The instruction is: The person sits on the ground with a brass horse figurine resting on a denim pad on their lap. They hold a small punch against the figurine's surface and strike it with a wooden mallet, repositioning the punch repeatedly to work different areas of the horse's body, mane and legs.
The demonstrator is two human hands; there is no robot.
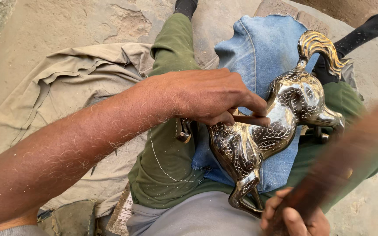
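The engraved metal horse figurine (pixel 267 126) lies on denim cloth (pixel 259 48) across the lap. Left hand (pixel 211 96) pinches a thin punch (pixel 250 119) against it. Right hand (pixel 294 216) grips a blurred wooden mallet (pixel 342 161). Likely heavy, rigid, slippery; steady it at the body.

Arms: I see both bare to the elbow, the left forearm hairy.
Trousers (pixel 171 144): olive green, with loose pale stitching along one seam.
Socks (pixel 375 26): black, on both feet.
Shirt (pixel 197 216): grey hem at my waist.
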